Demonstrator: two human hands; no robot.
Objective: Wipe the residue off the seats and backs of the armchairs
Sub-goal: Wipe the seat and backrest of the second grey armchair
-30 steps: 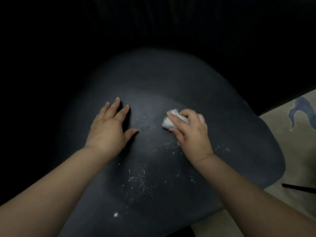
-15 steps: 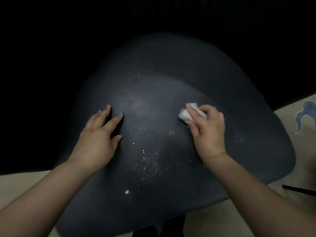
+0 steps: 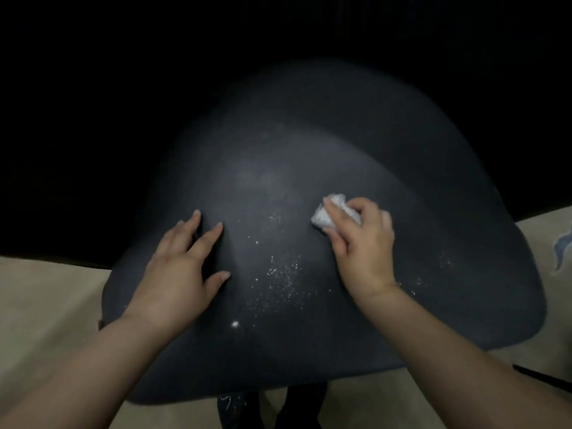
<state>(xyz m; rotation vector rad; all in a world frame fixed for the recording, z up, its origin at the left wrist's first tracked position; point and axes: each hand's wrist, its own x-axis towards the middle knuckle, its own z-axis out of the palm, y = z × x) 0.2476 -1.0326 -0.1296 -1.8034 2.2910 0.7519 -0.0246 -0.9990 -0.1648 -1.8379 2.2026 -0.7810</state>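
On the right half of the dark seat (image 3: 309, 168), the right hand (image 3: 365, 243) has its fingers curled over a small crumpled white wad (image 3: 328, 212), pinching it and holding it down against the surface; the wad pokes out beyond the fingertips on the side toward the seat's middle. Across from it, on the left half, the left hand (image 3: 182, 270) lies flat on the seat with fingers straight and spread, thumb pointing inward, holding nothing. Between the two hands and a little nearer the person, a scatter of fine white specks (image 3: 278, 274) dots the seat, with one larger white crumb (image 3: 235, 324) closer to the front edge and a fainter sprinkle of grains (image 3: 445, 260) out beyond the right wrist. The seat is rounded and dark grey, rising at the far side into blackness where nothing can be made out. Around it lies a pale beige floor (image 3: 46, 305), with a blue-grey mark (image 3: 561, 243) at the right edge, well apart from the seat.
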